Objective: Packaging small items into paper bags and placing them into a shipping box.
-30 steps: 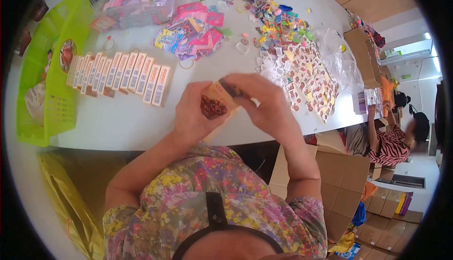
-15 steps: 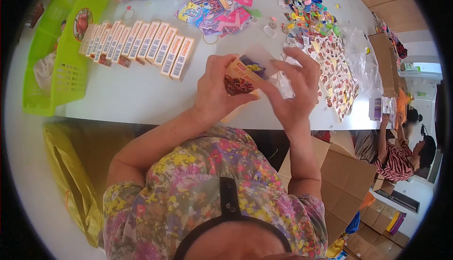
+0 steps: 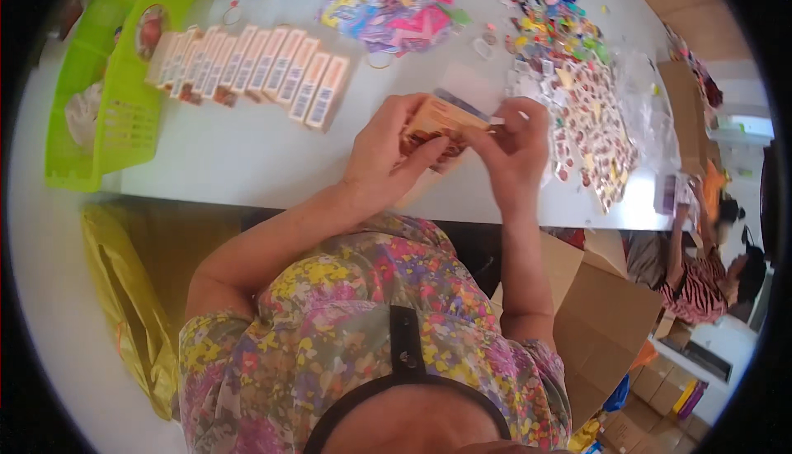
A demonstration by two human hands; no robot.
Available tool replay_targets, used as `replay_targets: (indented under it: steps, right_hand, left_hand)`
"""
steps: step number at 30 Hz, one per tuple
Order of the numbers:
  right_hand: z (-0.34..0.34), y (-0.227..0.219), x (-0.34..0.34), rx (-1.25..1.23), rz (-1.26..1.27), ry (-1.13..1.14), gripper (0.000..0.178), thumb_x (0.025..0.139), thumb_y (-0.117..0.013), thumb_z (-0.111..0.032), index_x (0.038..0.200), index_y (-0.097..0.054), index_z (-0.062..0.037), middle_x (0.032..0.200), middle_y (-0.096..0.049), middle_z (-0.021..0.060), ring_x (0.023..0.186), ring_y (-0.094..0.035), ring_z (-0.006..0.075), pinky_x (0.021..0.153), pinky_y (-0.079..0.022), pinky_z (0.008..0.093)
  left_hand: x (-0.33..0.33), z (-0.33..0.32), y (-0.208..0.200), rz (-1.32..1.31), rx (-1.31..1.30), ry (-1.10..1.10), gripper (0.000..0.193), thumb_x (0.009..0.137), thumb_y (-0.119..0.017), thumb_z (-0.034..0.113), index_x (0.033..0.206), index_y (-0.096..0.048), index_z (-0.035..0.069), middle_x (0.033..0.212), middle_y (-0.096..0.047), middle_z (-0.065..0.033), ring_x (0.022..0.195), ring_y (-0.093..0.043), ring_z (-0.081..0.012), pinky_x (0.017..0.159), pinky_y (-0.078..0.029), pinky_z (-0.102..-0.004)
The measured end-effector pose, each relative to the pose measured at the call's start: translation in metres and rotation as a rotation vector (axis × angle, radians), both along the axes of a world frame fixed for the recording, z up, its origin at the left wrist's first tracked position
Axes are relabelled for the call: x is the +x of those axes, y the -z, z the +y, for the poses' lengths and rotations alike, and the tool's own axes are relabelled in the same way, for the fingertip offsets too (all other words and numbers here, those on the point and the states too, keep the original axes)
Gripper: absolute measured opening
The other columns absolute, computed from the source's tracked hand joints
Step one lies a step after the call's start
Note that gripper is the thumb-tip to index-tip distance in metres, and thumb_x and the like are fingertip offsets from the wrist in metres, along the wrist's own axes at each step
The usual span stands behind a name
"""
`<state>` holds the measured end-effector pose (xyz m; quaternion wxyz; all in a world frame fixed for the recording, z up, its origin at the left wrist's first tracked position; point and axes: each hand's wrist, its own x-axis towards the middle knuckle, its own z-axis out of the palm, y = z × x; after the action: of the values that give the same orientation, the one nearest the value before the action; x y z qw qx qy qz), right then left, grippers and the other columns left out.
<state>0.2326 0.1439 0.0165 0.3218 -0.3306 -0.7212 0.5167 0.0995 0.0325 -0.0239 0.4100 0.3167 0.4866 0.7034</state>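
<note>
Over the table's near part, my left hand (image 3: pixel 381 150) grips a small orange printed box (image 3: pixel 437 117), with the thumb across its front. A pale translucent flap or sheet (image 3: pixel 470 83) stands up behind the box's top, beside a dark strip. My right hand (image 3: pixel 520 157) has its thumb against the box's upper right side and its other fingers curled behind; a small white bit shows between them, too blurred to name. To the left, a slanting row of similar small boxes (image 3: pixel 268 66) stands close together on the table.
A green plastic basket (image 3: pixel 124 136) stands at the left. Pink and purple cards (image 3: pixel 429 21), small colourful trinkets (image 3: pixel 569 29) and brown-and-white printed pieces (image 3: pixel 594 128) lie in piles, beside a clear plastic bag (image 3: pixel 648 112). Below are a yellow bag (image 3: pixel 124 305) and cardboard box (image 3: pixel 606 314); another person (image 3: pixel 701 285) works far right.
My right hand's raised, spread fingers have come down and curled in at the box's upper right side. My left thumb has moved onto the box's front. The whole view has shifted slightly.
</note>
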Motion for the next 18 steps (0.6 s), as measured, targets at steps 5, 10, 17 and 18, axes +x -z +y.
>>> replay_targets:
  steps: [5, 10, 17, 18]
  right_hand:
    - [-0.007, 0.015, 0.01, -0.108, 0.281, 0.105, 0.045, 0.077, -0.069, 0.009, 0.115, -0.049, -0.0025, 0.101, -0.058, 0.0068, 0.081, -0.059, 0.0121, 0.071, -0.049, 0.0245]
    - [-0.033, 0.04, 0.02, 0.116, 0.135, 0.069, 0.029, 0.083, -0.065, 0.007, 0.111, -0.063, 0.0049, 0.106, -0.061, 0.0088, 0.089, -0.057, 0.0128, 0.08, -0.047, 0.0233]
    - [-0.045, 0.044, 0.028, 0.106, 0.002, -0.154, 0.011, 0.087, -0.063, 0.001, 0.098, -0.064, 0.0062, 0.107, -0.061, 0.0105, 0.088, -0.056, 0.0122, 0.079, -0.046, 0.0234]
    - [-0.047, 0.045, 0.028, -0.005, 0.017, -0.124, 0.014, 0.087, -0.064, 0.0, 0.1, -0.065, 0.0048, 0.107, -0.061, 0.0096, 0.088, -0.057, 0.0119, 0.079, -0.047, 0.0239]
  left_hand:
    - [0.002, -0.011, -0.01, 0.516, -0.13, -0.085, 0.057, 0.08, -0.074, 0.013, 0.128, -0.045, 0.008, 0.104, -0.06, -0.0141, 0.091, -0.064, -0.0314, 0.074, -0.054, -0.039]
    - [-0.006, -0.034, -0.003, 0.773, -0.034, -0.031, 0.06, 0.078, -0.076, 0.008, 0.13, -0.045, 0.008, 0.11, -0.059, -0.0155, 0.087, -0.067, -0.0305, 0.075, -0.054, -0.0361]
    - [-0.01, -0.057, -0.001, 0.582, -0.374, 0.303, 0.03, 0.081, -0.072, 0.005, 0.106, -0.055, 0.004, 0.1, -0.058, -0.0141, 0.077, -0.062, -0.0246, 0.066, -0.051, -0.0345]
    - [-0.009, -0.055, 0.001, 0.577, -0.373, 0.309, 0.03, 0.081, -0.072, 0.005, 0.106, -0.055, 0.004, 0.1, -0.058, -0.0141, 0.077, -0.062, -0.0246, 0.066, -0.051, -0.0345]
